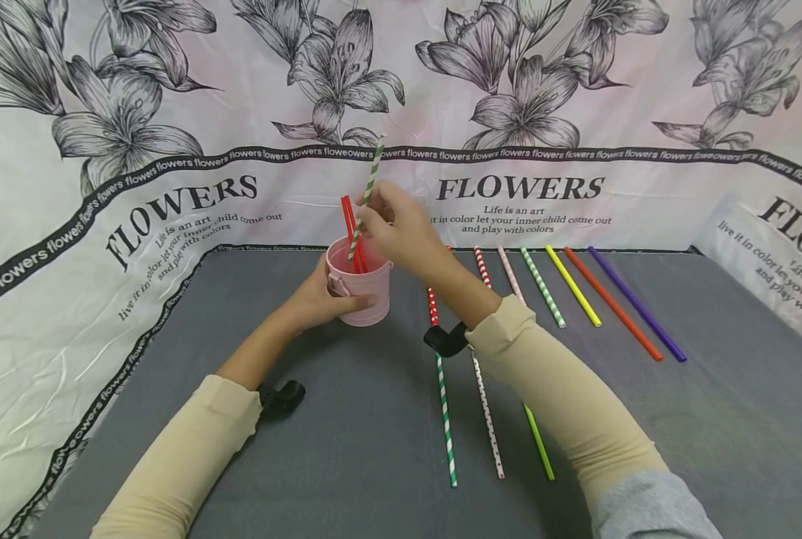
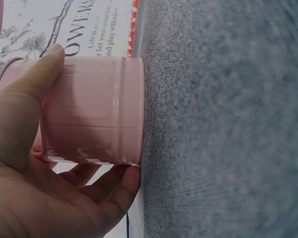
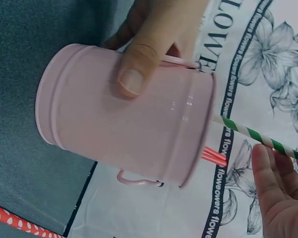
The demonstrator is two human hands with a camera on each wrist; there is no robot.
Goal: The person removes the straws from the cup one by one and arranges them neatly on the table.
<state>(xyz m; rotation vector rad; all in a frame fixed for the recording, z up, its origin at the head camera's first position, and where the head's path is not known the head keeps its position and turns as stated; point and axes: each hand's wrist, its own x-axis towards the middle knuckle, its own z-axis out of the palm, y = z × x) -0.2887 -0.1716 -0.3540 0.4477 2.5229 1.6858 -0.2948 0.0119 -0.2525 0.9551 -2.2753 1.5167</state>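
A small pink metal bucket stands upright on the grey table, with short red straws leaning inside it. My left hand grips the bucket's side, thumb across the front; the left wrist view shows fingers curled beneath the bucket. Above the rim, my right hand pinches a green-and-white striped straw between thumb and fingers. That straw's lower end is inside the bucket. In the right wrist view the striped straw slants out of the bucket's mouth, and fingertips touch it.
Right of the bucket lie several straws, among them yellow, orange and purple. Nearer are a green-striped straw, a dotted white one and a lime one. A flower-printed cloth hangs behind.
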